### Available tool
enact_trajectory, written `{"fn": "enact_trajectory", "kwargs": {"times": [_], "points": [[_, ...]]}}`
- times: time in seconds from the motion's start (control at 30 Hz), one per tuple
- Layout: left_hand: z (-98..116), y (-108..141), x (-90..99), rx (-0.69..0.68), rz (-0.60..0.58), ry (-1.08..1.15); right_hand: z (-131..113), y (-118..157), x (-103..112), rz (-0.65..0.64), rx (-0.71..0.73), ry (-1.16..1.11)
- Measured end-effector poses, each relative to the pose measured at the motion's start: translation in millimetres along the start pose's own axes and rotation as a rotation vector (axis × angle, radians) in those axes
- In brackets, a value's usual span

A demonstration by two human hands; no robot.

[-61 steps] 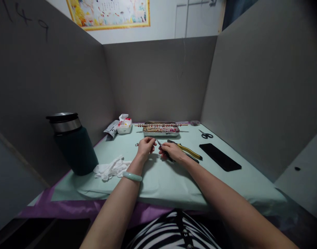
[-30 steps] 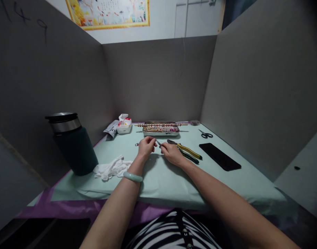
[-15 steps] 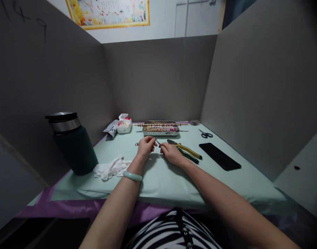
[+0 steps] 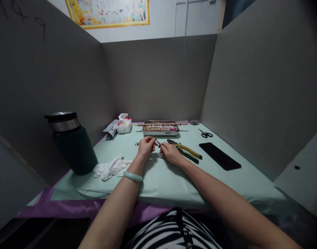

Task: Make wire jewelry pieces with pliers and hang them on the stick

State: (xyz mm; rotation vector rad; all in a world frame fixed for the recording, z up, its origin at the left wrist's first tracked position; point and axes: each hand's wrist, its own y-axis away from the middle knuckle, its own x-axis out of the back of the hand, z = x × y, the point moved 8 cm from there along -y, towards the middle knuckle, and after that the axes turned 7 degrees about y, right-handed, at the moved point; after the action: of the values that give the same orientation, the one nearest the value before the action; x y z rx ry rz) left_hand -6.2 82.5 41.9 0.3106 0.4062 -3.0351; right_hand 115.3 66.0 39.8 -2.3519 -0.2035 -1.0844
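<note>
Over the middle of the table my right hand [image 4: 171,153] is closed on a thin grey metal tool [image 4: 158,142], whose kind I cannot make out. Its tip points up and left to the fingertips of my left hand [image 4: 146,146]. Those fingers are pinched together, and whatever lies between them is too small to name. A pale green bangle [image 4: 132,176] circles my left wrist. Just right of my right hand lie pliers [image 4: 187,151] with yellow and green handles. A small beaded piece [image 4: 136,144] rests left of my left hand.
Behind the hands stands a metal tray [image 4: 161,133] of beads, with a beaded rod [image 4: 158,124] across it. Scissors [image 4: 205,134] and a black phone [image 4: 219,156] lie right. Leftward are a dark green bottle [image 4: 75,148], crumpled white tissue [image 4: 112,168] and a tissue pack [image 4: 124,125]. Grey partitions enclose the table.
Both hands stay in nearly the same place and keep their pinched grip. The metal tool has barely shifted between the fingers.
</note>
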Motion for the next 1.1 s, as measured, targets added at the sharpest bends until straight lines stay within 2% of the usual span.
{"fn": "enact_trajectory", "kwargs": {"times": [0.3,0.6,0.7,0.8,0.93,1.1], "points": [[-0.4,0.3,-0.7,-0.026,0.019,-0.037,-0.3,0.1,-2.2,0.016,0.0,0.079],[0.4,-5.5,4.1,-0.13,0.036,-0.221,-2.6,-0.2,1.7,0.025,-0.03,0.137],[1.9,-8.1,14.9,-0.117,0.116,-0.244,1.0,0.9,2.0,0.032,-0.033,0.205],[3.8,-9.0,24.9,-0.088,0.185,-0.246,-1.3,5.4,-0.8,0.025,0.004,0.365],[3.6,-7.3,17.6,-0.048,0.095,-0.239,-8.3,11.5,-10.4,-0.031,0.092,0.483],[1.6,-0.6,3.2,0.013,-0.016,-0.24,-4.6,7.5,-7.6,-0.005,0.113,0.447]]}}
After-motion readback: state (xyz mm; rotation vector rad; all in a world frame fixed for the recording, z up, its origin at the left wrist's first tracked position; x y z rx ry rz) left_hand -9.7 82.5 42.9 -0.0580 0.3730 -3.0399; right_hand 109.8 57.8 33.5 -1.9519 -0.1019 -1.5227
